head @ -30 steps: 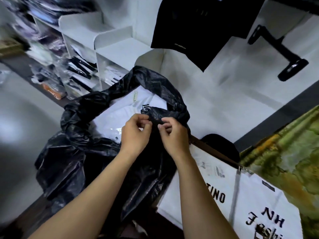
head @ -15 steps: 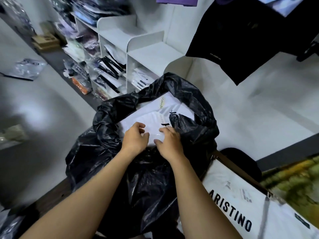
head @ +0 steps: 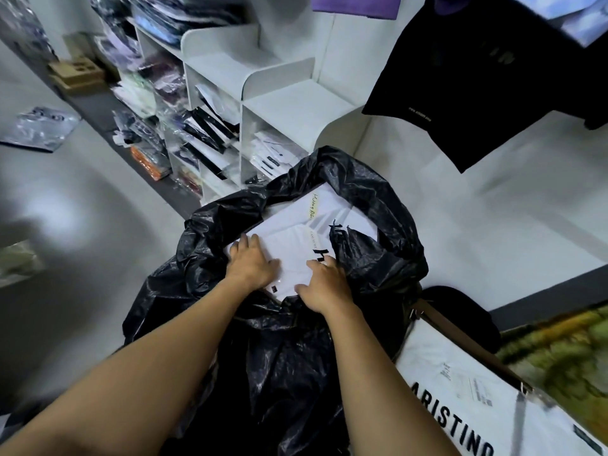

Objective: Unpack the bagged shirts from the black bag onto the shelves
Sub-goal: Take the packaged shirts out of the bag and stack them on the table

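Beside white shelves [head: 279, 103], black bag [head: 279, 357], grey floor [head: 98, 241]

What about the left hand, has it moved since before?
Yes. The left hand let go of the black bag's flap and moved left onto the bagged shirts.

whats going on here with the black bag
A person is unpacking bagged white shirts from a black bag. The left hand rests on the top shirt in the bag's open mouth, and the right hand is at its near corner; its grip is unclear. The shirt is not lifted out yet. The white shelves stand behind.
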